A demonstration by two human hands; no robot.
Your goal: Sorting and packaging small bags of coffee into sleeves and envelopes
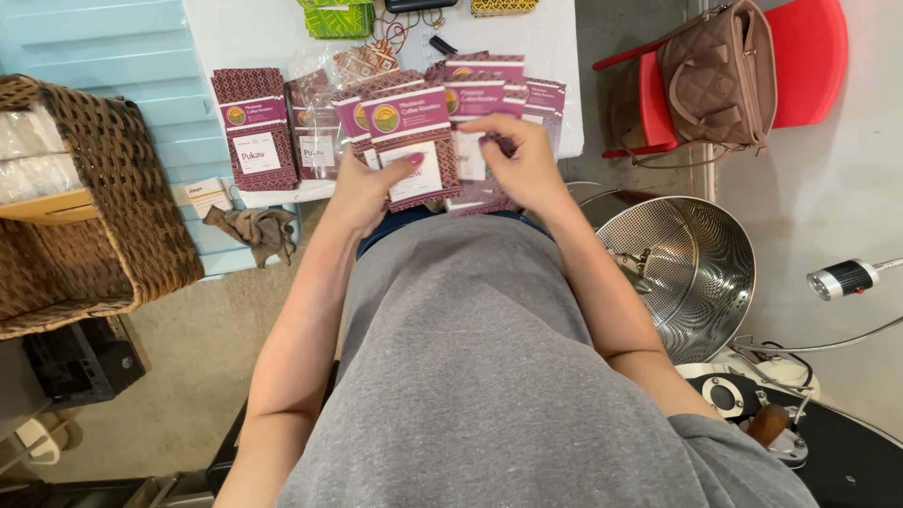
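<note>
Holding a fan of purple packets (414, 141), the left hand (362, 193) pinches one while the right hand (522, 169) grips more; loose ones could slip off the table (273, 38) edge

- A fan of pouches (414, 141) sits at the desk's (555, 56) near edge, held between my left hand (362, 193) and my right hand (522, 169).
- One single pouch (256, 127) lies on the desk just left of the fan.
- A woven basket (113, 188) stands left of the desk, with a crumpled cloth (254, 230) on the floor between them.
- A metal bowl (687, 268) sits to my right, below the desk's right corner.
- Behind the bowl, a handbag (720, 75) rests on a chair (809, 56).
</note>
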